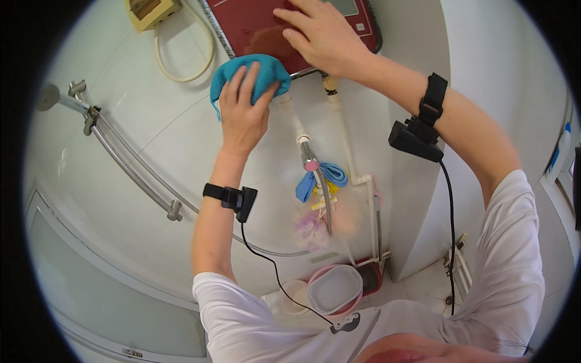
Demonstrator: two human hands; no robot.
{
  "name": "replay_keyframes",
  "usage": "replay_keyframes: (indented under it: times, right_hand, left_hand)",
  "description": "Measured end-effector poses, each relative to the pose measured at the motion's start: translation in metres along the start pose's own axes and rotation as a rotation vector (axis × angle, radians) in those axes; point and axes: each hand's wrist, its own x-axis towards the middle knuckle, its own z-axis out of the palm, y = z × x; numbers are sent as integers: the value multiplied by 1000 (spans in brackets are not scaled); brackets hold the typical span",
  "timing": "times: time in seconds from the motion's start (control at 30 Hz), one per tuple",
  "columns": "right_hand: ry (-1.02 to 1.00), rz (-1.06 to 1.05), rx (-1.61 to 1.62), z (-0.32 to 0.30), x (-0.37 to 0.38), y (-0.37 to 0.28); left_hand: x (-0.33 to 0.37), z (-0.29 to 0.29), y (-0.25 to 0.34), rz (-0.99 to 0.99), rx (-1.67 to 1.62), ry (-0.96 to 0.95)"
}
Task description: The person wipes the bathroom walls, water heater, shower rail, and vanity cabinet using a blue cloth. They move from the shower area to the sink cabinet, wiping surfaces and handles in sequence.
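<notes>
Both hands are raised in my head view: the left hand curls its fingers over a teal cloth, gripping it at the red wall unit's lower left corner, seemingly to keep fabric between fingers and edge. My right hand spreads its fingers before the unit's front, perhaps for steadying; I cannot tell whether it touches. Below, a blue cloth hangs beside a metal hose, apparently for storage.

One wide head-worn fisheye view, downward and forward onto the nearby white wall
</notes>
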Motion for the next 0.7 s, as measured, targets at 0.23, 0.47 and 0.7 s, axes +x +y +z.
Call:
replay_keyframes:
  times: [0.23, 0.47, 0.7]
  right_hand:
    - [-145, -106, -258, 31, 11, -49]
    - [-354, -88, -467, 31, 13, -61]
    - [-322, -122, -524, 30, 13, -59]
  left_hand:
    - [9, 16, -16, -877, -793, 268]
    - [71, 28, -55, -824, -871, 360]
    - [122, 40, -114, -615, -938, 509]
